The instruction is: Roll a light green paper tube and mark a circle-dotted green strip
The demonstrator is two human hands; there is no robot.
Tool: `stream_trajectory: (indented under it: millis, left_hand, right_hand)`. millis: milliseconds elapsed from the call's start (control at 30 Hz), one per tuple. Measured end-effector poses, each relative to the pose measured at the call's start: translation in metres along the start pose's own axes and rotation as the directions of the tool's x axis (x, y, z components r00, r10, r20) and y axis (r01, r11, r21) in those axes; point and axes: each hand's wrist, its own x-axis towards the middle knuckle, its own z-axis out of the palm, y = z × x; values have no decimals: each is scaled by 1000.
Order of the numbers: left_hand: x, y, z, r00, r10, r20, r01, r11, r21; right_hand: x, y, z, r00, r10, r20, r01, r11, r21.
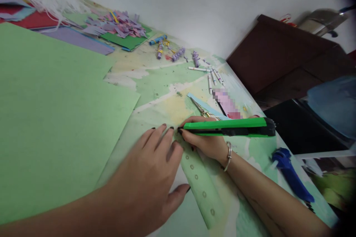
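Note:
My right hand (204,141) is closed around a green and black utility knife (230,127), its tip pointing left at the upper end of a translucent ruler with round holes (200,187). My left hand (150,176) lies flat with fingers spread, pressing on the ruler and the table beside a large light green paper sheet (50,118). A silver bracelet sits on my right wrist.
Scissors (202,110) and a light blue strip lie just beyond the knife. Several markers (213,76), purple paper rolls (178,54) and a pile of paper scraps (116,26) are farther back. A blue tool (292,174) lies near the table's right edge. Dark furniture stands to the right.

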Motion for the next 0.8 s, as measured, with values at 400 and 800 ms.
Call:
stream_trajectory:
  millis: [400, 800]
  left_hand:
    - [-7, 6, 7, 992, 76, -100, -64, 991, 115]
    - [-5, 5, 6, 993, 81, -91, -71, 992, 107]
  right_hand:
    - [-1, 9, -2, 998, -57, 9, 57, 998, -24]
    - [0, 8, -1, 996, -90, -15, 87, 990, -112]
